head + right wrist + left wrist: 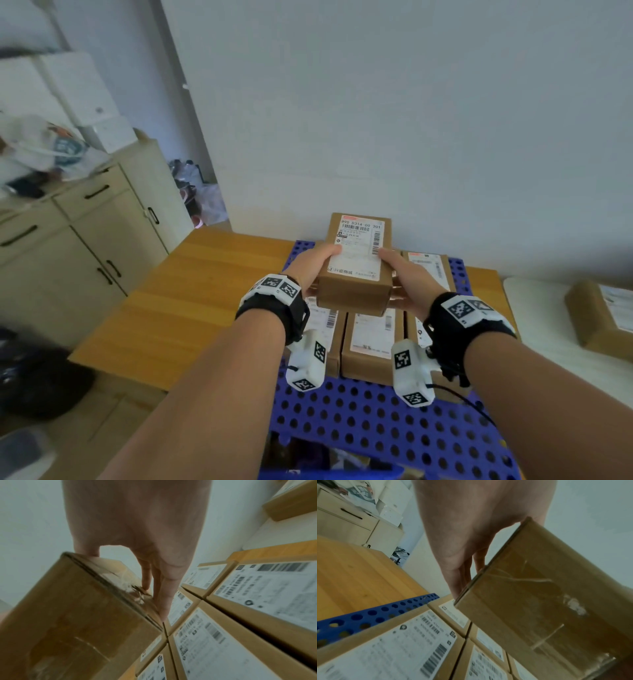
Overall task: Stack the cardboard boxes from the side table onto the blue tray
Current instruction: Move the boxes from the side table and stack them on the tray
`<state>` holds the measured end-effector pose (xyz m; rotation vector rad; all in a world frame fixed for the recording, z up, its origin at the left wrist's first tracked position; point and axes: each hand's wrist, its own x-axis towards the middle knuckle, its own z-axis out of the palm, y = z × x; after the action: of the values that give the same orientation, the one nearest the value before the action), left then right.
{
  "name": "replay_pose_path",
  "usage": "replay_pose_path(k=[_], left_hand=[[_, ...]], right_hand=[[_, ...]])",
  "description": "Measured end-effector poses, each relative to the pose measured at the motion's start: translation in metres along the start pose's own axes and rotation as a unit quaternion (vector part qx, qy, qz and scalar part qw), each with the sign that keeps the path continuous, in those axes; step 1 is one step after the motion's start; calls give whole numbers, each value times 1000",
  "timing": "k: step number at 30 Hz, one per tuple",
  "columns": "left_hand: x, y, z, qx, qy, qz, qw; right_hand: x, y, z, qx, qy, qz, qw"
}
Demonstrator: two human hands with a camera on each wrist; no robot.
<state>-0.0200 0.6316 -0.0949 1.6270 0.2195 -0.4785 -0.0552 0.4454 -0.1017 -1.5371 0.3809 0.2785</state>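
Observation:
A brown cardboard box (358, 260) with a white shipping label hangs in the air between both hands, above the boxes on the blue perforated tray (370, 421). My left hand (313, 265) grips its left side, thumb on top. My right hand (400, 274) grips its right side the same way. The left wrist view shows the box's taped underside (547, 595) and my fingers (458, 580) along its edge. In the right wrist view the held box (77, 608) hovers over the labelled boxes (214, 635). Several boxes (368, 339) lie flat on the tray in one layer.
The tray sits on a wooden table (178, 294) against a white wall. Another cardboard box (603, 315) lies on the white side table (548, 346) at the right. A beige cabinet (85, 240) with clutter on top stands at the left.

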Motion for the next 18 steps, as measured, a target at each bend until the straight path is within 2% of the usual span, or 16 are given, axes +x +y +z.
replay_pose_path(k=[4,9,14,18], left_hand=[[28,15,-12,23,11,9,1000],[75,25,-19,35,24,-10,999],[110,16,-27,37,42,-30,998],[124,6,-31,44,32,-54,997]], right_hand=[[32,-15,12,-16,-28,9,999],[79,-31,18,-32,-42,26,998],[113,-33,26,-63,-52,49,995],[126,-23,33,-75,-52,79,993]])
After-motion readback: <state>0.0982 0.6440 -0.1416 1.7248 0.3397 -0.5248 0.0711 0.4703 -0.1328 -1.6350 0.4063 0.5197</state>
